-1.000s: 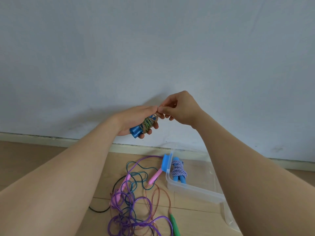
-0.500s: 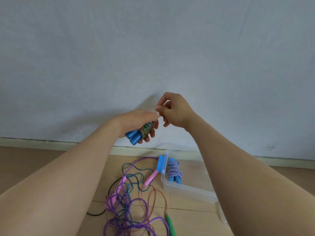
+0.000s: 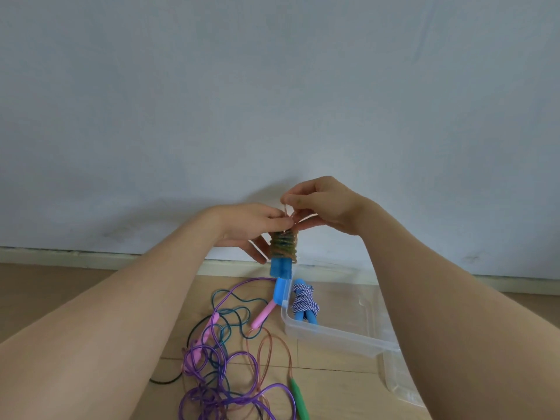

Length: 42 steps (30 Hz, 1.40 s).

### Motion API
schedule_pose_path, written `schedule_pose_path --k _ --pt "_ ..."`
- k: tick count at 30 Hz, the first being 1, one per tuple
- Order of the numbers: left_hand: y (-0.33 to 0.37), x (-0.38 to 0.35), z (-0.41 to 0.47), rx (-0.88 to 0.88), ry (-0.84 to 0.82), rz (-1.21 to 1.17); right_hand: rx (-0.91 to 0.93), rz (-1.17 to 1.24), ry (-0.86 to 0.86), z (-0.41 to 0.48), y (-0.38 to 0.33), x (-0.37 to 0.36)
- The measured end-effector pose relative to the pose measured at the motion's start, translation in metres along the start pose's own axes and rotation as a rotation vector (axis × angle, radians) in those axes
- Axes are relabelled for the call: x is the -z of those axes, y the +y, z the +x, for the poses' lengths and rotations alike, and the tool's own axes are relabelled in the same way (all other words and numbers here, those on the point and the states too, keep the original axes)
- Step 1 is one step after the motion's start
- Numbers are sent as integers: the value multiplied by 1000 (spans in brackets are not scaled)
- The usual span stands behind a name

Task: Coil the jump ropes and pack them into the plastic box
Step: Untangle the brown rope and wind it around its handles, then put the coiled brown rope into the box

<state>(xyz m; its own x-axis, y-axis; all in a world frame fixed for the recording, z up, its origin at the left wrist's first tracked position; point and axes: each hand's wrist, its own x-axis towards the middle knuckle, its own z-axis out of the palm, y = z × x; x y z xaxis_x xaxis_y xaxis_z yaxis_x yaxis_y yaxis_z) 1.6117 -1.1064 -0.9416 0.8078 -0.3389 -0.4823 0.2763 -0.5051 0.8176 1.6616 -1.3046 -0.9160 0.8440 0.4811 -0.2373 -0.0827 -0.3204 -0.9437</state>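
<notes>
In the air before the wall I hold a coiled jump rope (image 3: 283, 247), its cord wound tightly round two blue handles that point down. My left hand (image 3: 251, 227) pinches the top of the coil, its lower fingers spread. My right hand (image 3: 322, 204) pinches the thin free end of the cord just above the coil. Below stands the clear plastic box (image 3: 339, 338) on the floor, with a blue-and-white braided rope bundle (image 3: 304, 303) lying inside it at the left end.
Loose ropes lie tangled on the wooden floor left of the box: a purple rope (image 3: 212, 377), a dark teal rope (image 3: 233, 316), a pink handle (image 3: 263, 315) and a green handle (image 3: 298, 398). A blue latch (image 3: 281, 291) hangs on the box's end. A clear lid (image 3: 400, 380) lies beside it.
The coiled rope has turned from slanted to upright, blue handles now pointing straight down. My left fingers have loosened off the coil, and my right hand has lifted the cord end slightly.
</notes>
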Motion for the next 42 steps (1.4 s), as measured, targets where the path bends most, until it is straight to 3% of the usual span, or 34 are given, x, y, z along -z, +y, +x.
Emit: schedule_pose_path --k 3,6,9,11,15,22,27,33,38,42 --pt "1 -11 13 -5 76 55 -134 -192 -36 2 10 6" --pt "1 -16 27 -9 174 -1 -302 -235 -213 -1 22 11" --pt "5 -23 34 13 52 -125 -326 -242 -224 -5 35 16" --pt "2 -29 42 116 2 -128 -382 -308 -191 -4 47 20" --pt "-15 -38 64 284 -2 213 -631 -567 -233 2 87 33" --pt "-37 -50 93 229 -26 672 -756 -634 -241 6 137 41" --pt "-53 -56 105 238 -66 853 -753 -778 -342 10 145 30" --pt "-50 -50 89 251 -43 835 -548 -839 -181 35 117 7" --pt "-59 -23 54 302 22 897 -409 -973 -356 47 87 -50" --pt "-82 2 26 360 56 811 -348 -1015 -468 56 79 -98"
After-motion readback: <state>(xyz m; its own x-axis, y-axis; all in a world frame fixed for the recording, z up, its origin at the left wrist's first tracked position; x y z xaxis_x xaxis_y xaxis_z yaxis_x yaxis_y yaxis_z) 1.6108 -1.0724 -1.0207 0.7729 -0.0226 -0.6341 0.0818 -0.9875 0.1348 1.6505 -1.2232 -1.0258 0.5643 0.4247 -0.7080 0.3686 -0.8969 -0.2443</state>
